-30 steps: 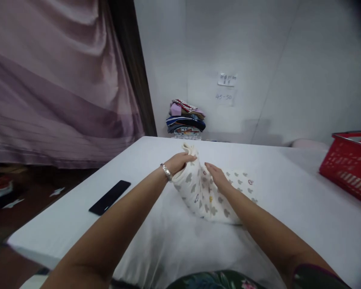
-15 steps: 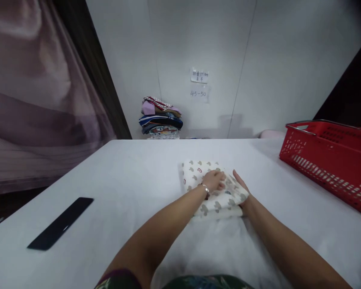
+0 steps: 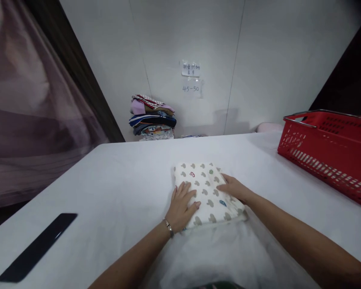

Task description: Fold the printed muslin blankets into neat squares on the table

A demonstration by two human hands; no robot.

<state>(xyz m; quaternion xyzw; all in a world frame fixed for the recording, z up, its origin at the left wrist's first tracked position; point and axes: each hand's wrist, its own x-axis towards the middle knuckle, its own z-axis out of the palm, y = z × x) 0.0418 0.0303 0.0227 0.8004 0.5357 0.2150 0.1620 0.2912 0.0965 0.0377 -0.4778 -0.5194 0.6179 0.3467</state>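
Note:
A folded cream cloth [image 3: 205,185] printed with small grey shapes lies flat in the middle of the white table [image 3: 120,180]. My left hand [image 3: 182,205] rests palm down on its near left corner, fingers stretched out; a bracelet circles that wrist. My right hand [image 3: 233,188] lies on the cloth's right side with the fingers flat against it. Neither hand grips anything.
A red plastic basket [image 3: 327,146] stands at the table's right edge. A black phone [image 3: 36,248] lies near the left front corner. A stack of folded clothes [image 3: 152,118] sits against the white wall beyond the table. A mauve curtain [image 3: 27,108] hangs at the left.
The cloth went from being held up and folded to lying flat as a compact rectangle. Both hands have come down flat onto it, and the view has swung to the right.

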